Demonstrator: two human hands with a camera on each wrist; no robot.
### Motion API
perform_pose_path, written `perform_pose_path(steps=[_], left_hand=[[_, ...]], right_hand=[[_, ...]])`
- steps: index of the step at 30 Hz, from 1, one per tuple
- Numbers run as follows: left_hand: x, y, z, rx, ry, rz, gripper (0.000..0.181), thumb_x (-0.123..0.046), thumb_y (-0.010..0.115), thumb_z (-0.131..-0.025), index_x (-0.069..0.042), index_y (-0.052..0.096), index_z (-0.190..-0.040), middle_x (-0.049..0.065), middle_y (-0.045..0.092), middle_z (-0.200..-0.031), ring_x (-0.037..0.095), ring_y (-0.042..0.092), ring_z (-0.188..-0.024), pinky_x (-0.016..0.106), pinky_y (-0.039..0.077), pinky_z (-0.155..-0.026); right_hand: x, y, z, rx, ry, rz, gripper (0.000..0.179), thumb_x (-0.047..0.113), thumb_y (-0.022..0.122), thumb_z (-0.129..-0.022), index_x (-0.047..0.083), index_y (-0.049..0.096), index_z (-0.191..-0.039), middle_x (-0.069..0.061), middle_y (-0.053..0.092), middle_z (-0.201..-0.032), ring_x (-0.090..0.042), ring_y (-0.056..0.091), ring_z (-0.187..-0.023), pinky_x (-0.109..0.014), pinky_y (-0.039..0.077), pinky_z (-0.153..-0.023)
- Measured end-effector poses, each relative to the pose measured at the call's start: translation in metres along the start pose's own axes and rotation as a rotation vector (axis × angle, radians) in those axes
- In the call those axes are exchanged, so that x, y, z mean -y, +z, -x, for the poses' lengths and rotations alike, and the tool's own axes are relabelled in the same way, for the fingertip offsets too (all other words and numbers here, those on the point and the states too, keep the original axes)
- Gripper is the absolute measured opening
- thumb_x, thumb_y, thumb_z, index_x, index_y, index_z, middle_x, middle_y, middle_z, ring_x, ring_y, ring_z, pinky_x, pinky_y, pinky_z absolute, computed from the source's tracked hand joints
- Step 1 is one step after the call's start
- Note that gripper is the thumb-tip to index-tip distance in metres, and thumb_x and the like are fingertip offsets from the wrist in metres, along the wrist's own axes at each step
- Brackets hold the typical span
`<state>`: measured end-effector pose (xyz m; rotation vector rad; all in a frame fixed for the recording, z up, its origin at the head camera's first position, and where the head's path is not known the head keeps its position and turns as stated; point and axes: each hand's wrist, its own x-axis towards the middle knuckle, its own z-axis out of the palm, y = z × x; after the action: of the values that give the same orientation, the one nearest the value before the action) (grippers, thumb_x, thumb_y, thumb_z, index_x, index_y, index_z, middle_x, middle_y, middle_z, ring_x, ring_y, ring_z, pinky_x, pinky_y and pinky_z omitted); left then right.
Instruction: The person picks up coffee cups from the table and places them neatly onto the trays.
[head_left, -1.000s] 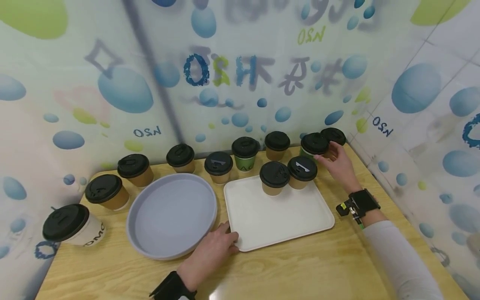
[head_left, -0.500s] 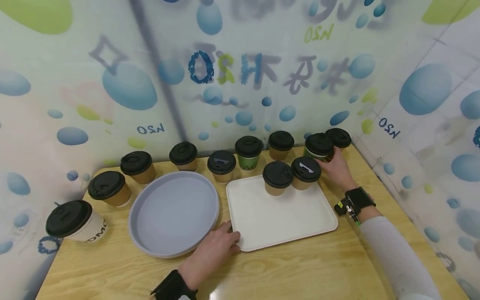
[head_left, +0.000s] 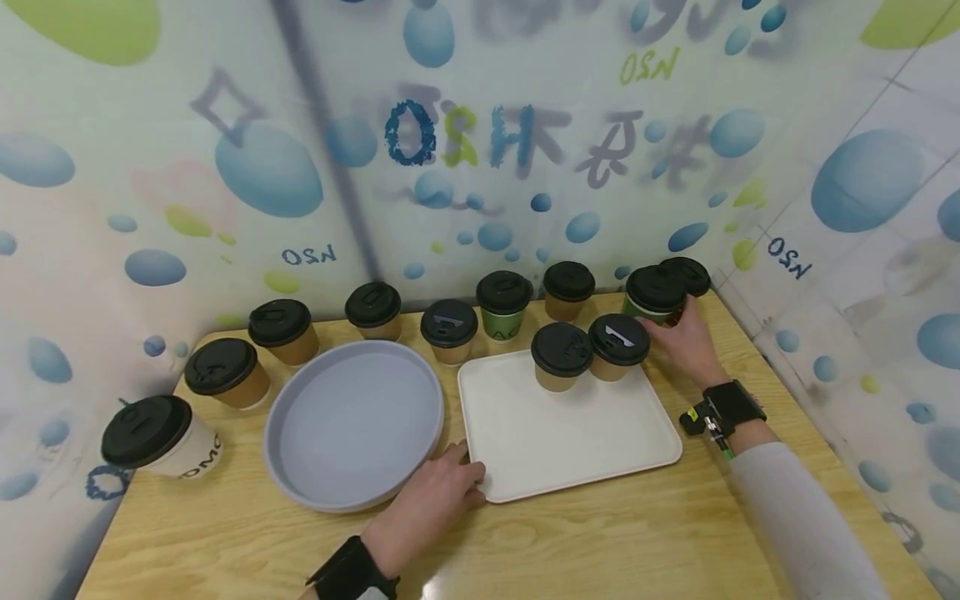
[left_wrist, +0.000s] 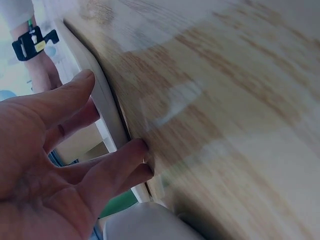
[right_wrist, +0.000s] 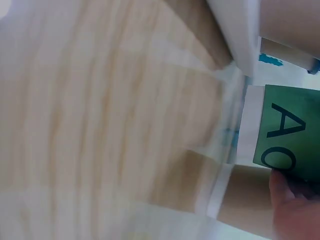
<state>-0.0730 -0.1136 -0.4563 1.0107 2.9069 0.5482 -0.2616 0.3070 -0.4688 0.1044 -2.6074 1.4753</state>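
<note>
Here, green cup (head_left: 645,313): shows dark letters (right_wrist: 283,121), a white base band (right_wrist: 249,125) and a black lid (head_left: 656,287).
Place: upright at the back right of the bench (head_left: 570,550), behind the white tray (head_left: 555,442).
Right hand (head_left: 684,342): grips the green cup.
Left hand (head_left: 435,496): touches the white tray's left edge with loosely bent fingers.

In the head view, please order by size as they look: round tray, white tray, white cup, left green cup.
Largest: round tray and white tray, too alike to rank.
Then: white cup; nearness may enlarge it.
Smallest: left green cup.
</note>
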Motion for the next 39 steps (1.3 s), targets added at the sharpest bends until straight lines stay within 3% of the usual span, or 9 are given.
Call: perform_pose_path(steps=[6,10,14,19,23,28,33,39], left_hand=[[-0.001,0.0,0.0,0.006,-0.001,0.013,0.019,-0.021,0.084,-0.085,-0.012,0.068,-0.085,0.004,0.061,-0.093,0.016,0.059,-0.079,0.027,0.051,-0.062],[-0.001,0.001,0.002,-0.023,0.004,-0.001,0.021,-0.021,0.085,-0.084,-0.012,0.066,-0.084,0.005,0.06,-0.093,0.018,0.059,-0.078,0.027,0.05,-0.06],[0.0,0.002,0.003,-0.05,0.012,-0.019,0.023,-0.021,0.086,-0.083,-0.012,0.064,-0.082,0.005,0.059,-0.092,0.019,0.058,-0.077,0.028,0.05,-0.059],[0.0,0.002,0.0,-0.024,0.014,-0.008,0.021,-0.021,0.085,-0.085,-0.013,0.065,-0.084,0.003,0.058,-0.091,0.016,0.057,-0.077,0.027,0.049,-0.059],[0.0,0.001,0.0,-0.014,0.01,-0.005,0.02,-0.02,0.085,-0.085,-0.013,0.066,-0.085,0.004,0.06,-0.092,0.017,0.058,-0.078,0.028,0.05,-0.061],[-0.002,0.001,0.0,-0.04,0.023,-0.033,0.022,-0.021,0.085,-0.085,-0.011,0.066,-0.085,0.006,0.061,-0.093,0.021,0.06,-0.079,0.03,0.051,-0.061],[-0.002,0.001,0.0,-0.029,0.015,-0.037,0.022,-0.021,0.085,-0.085,-0.011,0.066,-0.085,0.007,0.061,-0.094,0.022,0.062,-0.08,0.029,0.051,-0.061],[-0.001,0.001,0.0,-0.017,0.006,-0.035,0.022,-0.021,0.085,-0.085,-0.011,0.066,-0.086,0.008,0.061,-0.095,0.023,0.063,-0.08,0.029,0.051,-0.061]], right_hand=[[0.011,-0.019,0.018,-0.056,0.014,0.027,0.096,0.036,0.075,-0.096,-0.001,0.015,-0.16,-0.029,0.032,-0.156,-0.048,0.036,-0.145,-0.061,0.034,-0.114],[0.019,-0.028,0.029,-0.098,-0.016,0.044,0.089,0.033,0.076,-0.096,0.003,0.022,-0.16,-0.023,0.04,-0.152,-0.043,0.043,-0.14,-0.056,0.038,-0.113],[0.027,-0.035,0.04,-0.115,-0.024,0.037,0.082,0.026,0.075,-0.096,0.006,0.027,-0.16,-0.019,0.044,-0.148,-0.033,0.049,-0.135,-0.042,0.042,-0.112],[0.041,-0.046,0.061,-0.157,0.037,0.026,0.087,0.03,0.074,-0.097,0.007,0.019,-0.161,-0.021,0.035,-0.152,-0.039,0.042,-0.141,-0.036,0.038,-0.116],[0.056,-0.048,0.074,-0.188,0.021,-0.006,0.084,0.025,0.075,-0.096,0.016,0.023,-0.162,-0.01,0.038,-0.151,-0.022,0.046,-0.138,-0.018,0.04,-0.108],[0.079,-0.046,0.088,-0.204,-0.094,-0.09,0.081,0.008,0.076,-0.094,0.023,0.03,-0.159,0.005,0.045,-0.143,-0.006,0.052,-0.127,-0.011,0.043,-0.099],[0.101,-0.032,0.094,-0.166,-0.198,-0.148,0.082,-0.004,0.075,-0.09,0.021,0.036,-0.158,0.004,0.049,-0.143,-0.006,0.054,-0.127,-0.012,0.045,-0.098],[0.119,-0.012,0.098,-0.102,-0.237,-0.219,0.083,-0.009,0.075,-0.088,0.018,0.038,-0.157,0.001,0.051,-0.144,-0.009,0.053,-0.128,-0.013,0.045,-0.099]])
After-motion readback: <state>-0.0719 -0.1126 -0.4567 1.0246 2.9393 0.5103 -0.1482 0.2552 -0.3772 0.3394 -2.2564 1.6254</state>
